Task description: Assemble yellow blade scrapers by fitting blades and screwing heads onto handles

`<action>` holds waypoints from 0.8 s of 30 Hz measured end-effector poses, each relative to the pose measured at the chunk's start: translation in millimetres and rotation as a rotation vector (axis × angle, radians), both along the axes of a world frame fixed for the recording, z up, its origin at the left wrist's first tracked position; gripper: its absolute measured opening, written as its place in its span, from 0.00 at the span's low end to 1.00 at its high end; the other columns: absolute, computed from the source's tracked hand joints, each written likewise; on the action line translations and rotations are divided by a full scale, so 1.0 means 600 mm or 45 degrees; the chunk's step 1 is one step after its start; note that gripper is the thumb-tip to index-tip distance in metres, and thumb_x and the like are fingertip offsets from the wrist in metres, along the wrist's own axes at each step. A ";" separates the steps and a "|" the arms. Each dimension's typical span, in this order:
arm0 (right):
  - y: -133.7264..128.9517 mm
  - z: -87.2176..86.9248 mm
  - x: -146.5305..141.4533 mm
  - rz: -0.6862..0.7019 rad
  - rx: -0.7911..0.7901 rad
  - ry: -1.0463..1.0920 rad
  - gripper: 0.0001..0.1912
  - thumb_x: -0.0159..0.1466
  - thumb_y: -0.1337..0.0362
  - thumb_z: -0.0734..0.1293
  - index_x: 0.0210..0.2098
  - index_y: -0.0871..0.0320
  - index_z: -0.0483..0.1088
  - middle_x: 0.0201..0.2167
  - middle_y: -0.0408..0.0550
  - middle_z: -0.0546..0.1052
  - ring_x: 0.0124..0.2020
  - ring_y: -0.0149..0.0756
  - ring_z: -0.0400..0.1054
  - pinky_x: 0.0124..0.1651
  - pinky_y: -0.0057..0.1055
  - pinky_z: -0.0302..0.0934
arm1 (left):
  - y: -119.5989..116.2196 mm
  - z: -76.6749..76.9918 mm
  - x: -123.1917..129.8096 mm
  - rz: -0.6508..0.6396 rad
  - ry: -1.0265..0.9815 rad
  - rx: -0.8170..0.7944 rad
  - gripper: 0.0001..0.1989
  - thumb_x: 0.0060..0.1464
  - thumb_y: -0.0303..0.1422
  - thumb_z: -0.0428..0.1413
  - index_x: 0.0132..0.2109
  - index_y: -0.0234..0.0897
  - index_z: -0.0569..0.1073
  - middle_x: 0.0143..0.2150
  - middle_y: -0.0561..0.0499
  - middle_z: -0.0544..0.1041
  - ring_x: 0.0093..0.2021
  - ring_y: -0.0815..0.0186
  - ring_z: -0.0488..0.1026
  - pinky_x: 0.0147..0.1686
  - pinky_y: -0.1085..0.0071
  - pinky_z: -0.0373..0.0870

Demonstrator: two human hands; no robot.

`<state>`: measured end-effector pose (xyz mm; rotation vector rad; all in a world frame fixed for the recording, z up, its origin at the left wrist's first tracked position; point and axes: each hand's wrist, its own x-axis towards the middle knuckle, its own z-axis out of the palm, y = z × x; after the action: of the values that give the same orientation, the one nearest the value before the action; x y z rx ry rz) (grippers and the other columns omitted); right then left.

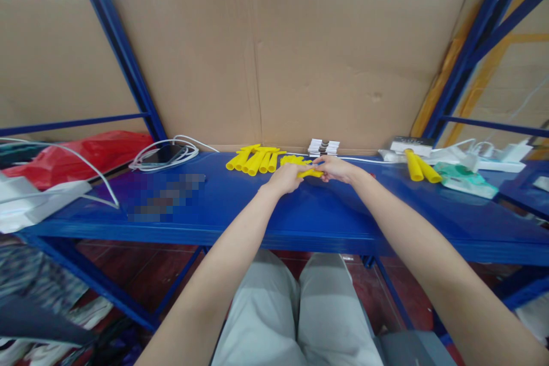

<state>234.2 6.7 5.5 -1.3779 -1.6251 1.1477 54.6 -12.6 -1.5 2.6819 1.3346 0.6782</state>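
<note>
Near the middle of the blue table, my left hand (pixel 286 179) and my right hand (pixel 333 169) meet around a small yellow piece (pixel 310 173). The fingers of both hands are closed on it, one hand at each end. Several yellow tubes (pixel 254 161) lie side by side just left of my left hand, their open ends toward me. Behind my hands is a small heap of yellow pieces (pixel 295 159), partly covered by my left hand. A stack of white parts with dark bands (pixel 323 147) stands behind my right hand.
On the blue table (pixel 317 211), a coiled white cable (pixel 189 151) and red bag (pixel 98 151) lie left. Two yellow tubes (pixel 414 166), a green-and-white packet (pixel 465 180) and a white power strip (pixel 501 166) lie right. A cardboard panel (pixel 321 63) stands behind, between blue posts.
</note>
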 end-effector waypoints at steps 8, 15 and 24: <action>0.005 -0.003 0.000 -0.026 -0.008 0.059 0.10 0.60 0.76 0.67 0.39 0.61 0.66 0.17 0.37 0.68 0.13 0.21 0.58 0.16 0.19 0.54 | -0.002 -0.001 0.002 -0.028 0.107 0.018 0.24 0.56 0.25 0.55 0.59 0.48 0.71 0.55 0.47 0.75 0.56 0.56 0.71 0.56 0.62 0.64; 0.005 -0.005 0.002 0.029 0.015 0.034 0.09 0.57 0.72 0.71 0.35 0.61 0.68 0.15 0.37 0.67 0.13 0.21 0.58 0.16 0.18 0.53 | -0.008 -0.006 0.008 0.007 0.330 0.126 0.26 0.60 0.26 0.48 0.63 0.48 0.64 0.51 0.45 0.76 0.51 0.58 0.73 0.52 0.64 0.66; 0.002 -0.002 0.002 -0.012 0.011 0.081 0.09 0.58 0.79 0.64 0.35 0.61 0.67 0.15 0.38 0.67 0.13 0.23 0.56 0.17 0.20 0.53 | -0.016 -0.011 0.021 0.091 0.354 0.206 0.25 0.59 0.27 0.51 0.62 0.47 0.66 0.52 0.44 0.76 0.50 0.58 0.73 0.50 0.63 0.69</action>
<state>235.4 7.9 4.5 -1.3285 -1.5754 1.1659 67.1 -22.4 -7.9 2.9590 1.5037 0.4478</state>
